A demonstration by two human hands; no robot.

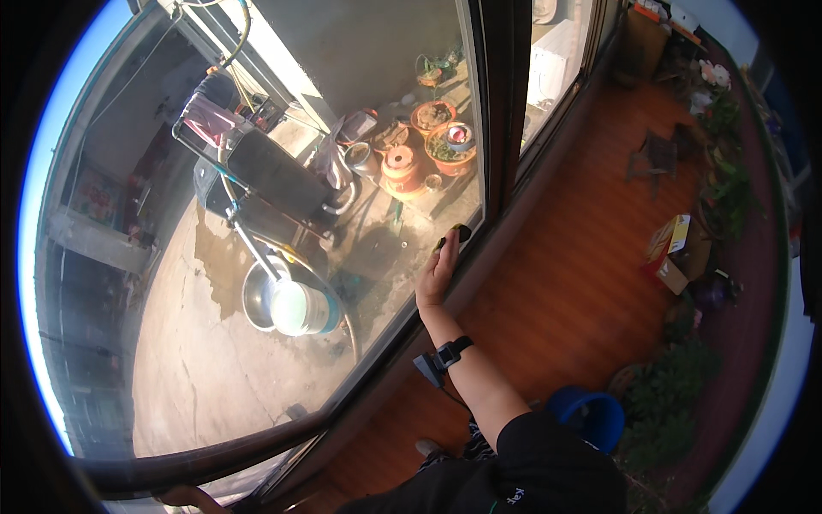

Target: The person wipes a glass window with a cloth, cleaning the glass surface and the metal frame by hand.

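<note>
My right hand (440,270) reaches out to the window glass (385,257), close to the lower corner of the pane. A small black and yellow-green pad (460,232) is in it, mostly covered by the fingers, against the glass beside the dark frame (504,115). A black strap with a small device (444,355) circles the right wrist. At the bottom left, my left hand (186,498) shows only in part, at the dark window rail (205,459); its fingers are mostly hidden, so its grip cannot be told.
Reddish-brown flooring (565,257) runs along the window. A blue bucket (587,417), an open cardboard box (681,257), a small stool (658,154) and leafy plants (668,405) stand on it. Beyond the glass are flower pots (401,168), a dark tank (276,173) and a white bucket (298,308).
</note>
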